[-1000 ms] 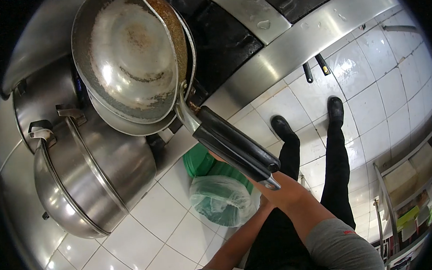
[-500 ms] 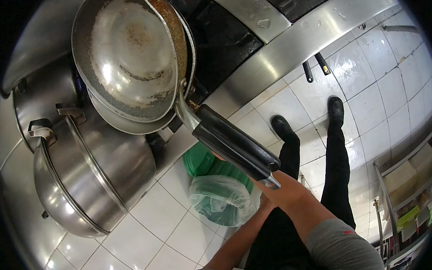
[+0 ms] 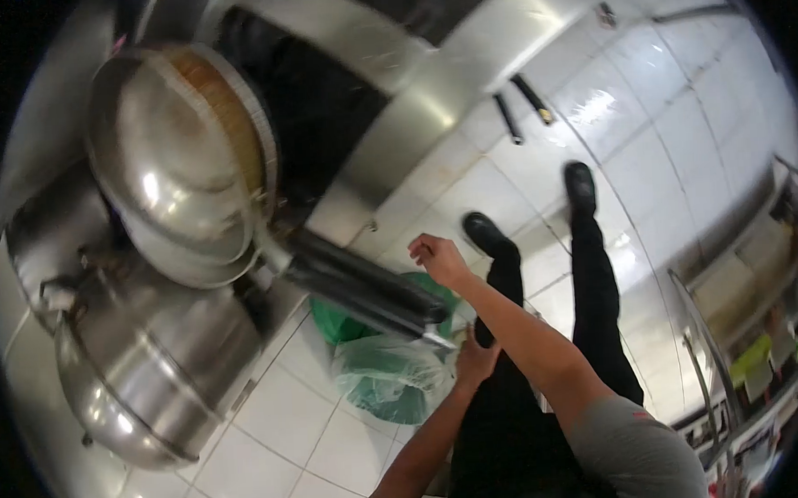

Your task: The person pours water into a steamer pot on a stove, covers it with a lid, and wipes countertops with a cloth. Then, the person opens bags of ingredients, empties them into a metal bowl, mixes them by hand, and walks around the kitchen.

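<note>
My right hand (image 3: 441, 258) is raised above the floor tiles, just past the end of the pan handles. Its fingers curl inward and nothing shows in them. My left hand (image 3: 477, 359) is low beside my leg, at the edge of a clear plastic bag (image 3: 377, 366). Blur and the handle end hide what its fingers do. That bag lines a green bin (image 3: 331, 321) on the floor. Over it jut the black handles (image 3: 356, 278) of stacked frying pans (image 3: 172, 161), which lie tilted at the stove's edge.
Large steel pots (image 3: 154, 358) stand at the left. A stove (image 3: 312, 101) with a steel front rail (image 3: 438, 114) runs along the top. Two more black handles (image 3: 519, 110) stick out past the rail. A wire shelf (image 3: 749, 323) with goods stands at the right.
My right hand has come out from behind the pan handles, and my left hand now shows beside the bag. The view has shifted, so the pans sit further left and lower.
</note>
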Action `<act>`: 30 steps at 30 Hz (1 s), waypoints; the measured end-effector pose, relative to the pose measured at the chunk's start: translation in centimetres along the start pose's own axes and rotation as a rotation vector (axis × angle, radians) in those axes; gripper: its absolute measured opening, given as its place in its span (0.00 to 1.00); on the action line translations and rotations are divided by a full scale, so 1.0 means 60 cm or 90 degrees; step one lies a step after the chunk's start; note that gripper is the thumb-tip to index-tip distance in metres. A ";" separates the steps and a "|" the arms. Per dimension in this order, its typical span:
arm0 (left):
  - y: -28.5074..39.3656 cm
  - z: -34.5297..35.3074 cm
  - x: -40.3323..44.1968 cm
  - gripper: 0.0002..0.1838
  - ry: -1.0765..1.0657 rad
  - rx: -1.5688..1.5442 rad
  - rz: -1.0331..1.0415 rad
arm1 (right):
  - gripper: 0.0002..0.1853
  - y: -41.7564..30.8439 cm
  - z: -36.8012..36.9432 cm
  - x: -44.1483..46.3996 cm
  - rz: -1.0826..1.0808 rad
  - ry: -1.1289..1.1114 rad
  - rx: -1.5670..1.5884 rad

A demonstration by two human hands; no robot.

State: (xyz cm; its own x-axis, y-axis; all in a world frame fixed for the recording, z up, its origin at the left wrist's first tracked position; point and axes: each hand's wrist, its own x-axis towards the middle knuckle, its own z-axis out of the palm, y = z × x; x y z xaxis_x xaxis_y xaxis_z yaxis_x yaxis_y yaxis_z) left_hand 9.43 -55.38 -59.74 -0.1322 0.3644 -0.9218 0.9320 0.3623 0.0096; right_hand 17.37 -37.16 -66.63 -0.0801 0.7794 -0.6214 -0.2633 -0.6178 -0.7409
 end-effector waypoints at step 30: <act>0.084 -0.034 -0.011 0.51 -0.049 0.093 -0.046 | 0.08 -0.180 -0.183 0.061 -0.216 0.180 -0.070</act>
State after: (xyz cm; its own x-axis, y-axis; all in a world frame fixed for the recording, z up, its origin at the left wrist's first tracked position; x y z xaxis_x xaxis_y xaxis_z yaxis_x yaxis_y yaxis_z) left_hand 13.51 -52.05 -58.32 -0.1798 0.2726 -0.9452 0.9607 0.2552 -0.1092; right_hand 30.45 -28.78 -63.71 0.2629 0.8899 -0.3727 -0.1237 -0.3520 -0.9278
